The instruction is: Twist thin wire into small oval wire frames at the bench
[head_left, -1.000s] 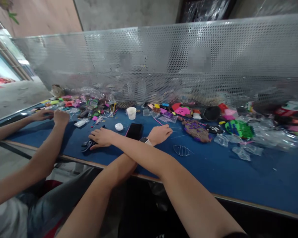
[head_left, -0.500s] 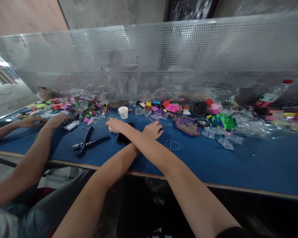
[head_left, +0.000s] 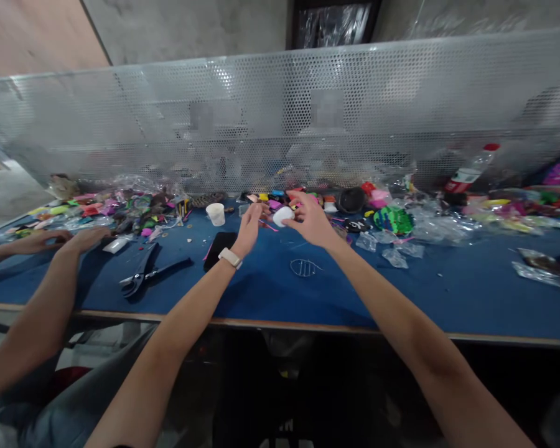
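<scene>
My right hand [head_left: 312,219] is closed around a smooth white lump of clay [head_left: 284,216], held above the blue table between thumb and fingers. Just left of it, my left hand [head_left: 251,227] has its fingers stretched out and partly turned away; a pale band circles that wrist. A leaf-shaped outline of clear wire [head_left: 304,267] lies flat below my hands. By my left wrist rests a black phone [head_left: 218,246], and a white cup [head_left: 215,214] stands behind the phone. The brown and purple clay piece is mostly hidden behind my right hand.
Dark-handled cutters [head_left: 142,274] lie open at left, near a co-worker's hands [head_left: 81,239]. Colourful clay pieces, a green clay piece [head_left: 392,219] and clear plastic wrappers [head_left: 396,256] line the back. A red-capped bottle [head_left: 469,171] leans by the perforated metal screen [head_left: 261,112].
My arms have uncrossed. My right hand has come rightward and up with the white lump, while my left hand has moved left, off the table. The view has shifted slightly right.
</scene>
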Demonstrator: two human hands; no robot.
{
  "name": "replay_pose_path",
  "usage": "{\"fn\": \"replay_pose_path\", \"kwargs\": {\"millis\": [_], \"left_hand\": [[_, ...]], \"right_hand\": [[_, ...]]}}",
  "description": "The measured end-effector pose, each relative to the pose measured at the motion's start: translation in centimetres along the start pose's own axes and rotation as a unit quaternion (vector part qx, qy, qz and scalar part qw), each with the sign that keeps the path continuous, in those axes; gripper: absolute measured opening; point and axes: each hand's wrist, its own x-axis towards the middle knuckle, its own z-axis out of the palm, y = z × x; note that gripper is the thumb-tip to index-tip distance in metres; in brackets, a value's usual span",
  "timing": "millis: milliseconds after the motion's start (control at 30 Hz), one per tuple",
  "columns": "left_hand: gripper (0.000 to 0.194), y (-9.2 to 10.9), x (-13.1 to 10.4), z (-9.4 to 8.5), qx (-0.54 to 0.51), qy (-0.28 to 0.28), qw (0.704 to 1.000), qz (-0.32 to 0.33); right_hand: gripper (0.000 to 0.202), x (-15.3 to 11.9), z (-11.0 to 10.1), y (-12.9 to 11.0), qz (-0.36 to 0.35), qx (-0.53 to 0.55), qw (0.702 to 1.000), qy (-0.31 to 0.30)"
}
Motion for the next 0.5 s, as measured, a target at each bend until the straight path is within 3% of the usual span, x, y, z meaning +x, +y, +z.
{"fn": "replay_pose_path", "kwargs": {"millis": [67, 133, 200, 367, 433, 500], "left_hand": [[0.048, 0.8, -0.5, 0.4, -0.058, -0.052, 0.996, -0.039], [0.051, 1.2, -1.1, 0.9, -0.048, -0.102, 0.993, -0.036], [0.054, 0.8, -1.3, 1.2, -0.030, -0.114, 0.992, -0.035], [0.050, 0.1, -0.3, 0.0, 0.035, -0.081, 0.994, -0.066], [0.049, 1.7, -0.5, -1.9, 0.066, -0.029, 0.997, -0.029], [0.041, 4.5, -1.6, -5.2, 0.066, 0.041, 0.996, 0.044]], "right_hand": [[0.085, -1.6, -1.0, 1.9, 0.041, 0.073, 0.996, -0.019], [0.084, -2.7, -0.6, 3.0, 0.055, 0.117, 0.990, -0.049], [0.082, -3.2, 0.2, 3.4, 0.058, 0.140, 0.986, -0.062], [0.091, -3.4, 1.4, 3.8, 0.054, 0.181, 0.979, -0.073], [0.083, -3.5, 1.5, 4.0, 0.051, 0.152, 0.985, -0.062], [0.072, -3.7, 1.7, 3.9, 0.036, 0.099, 0.992, -0.064]]}}
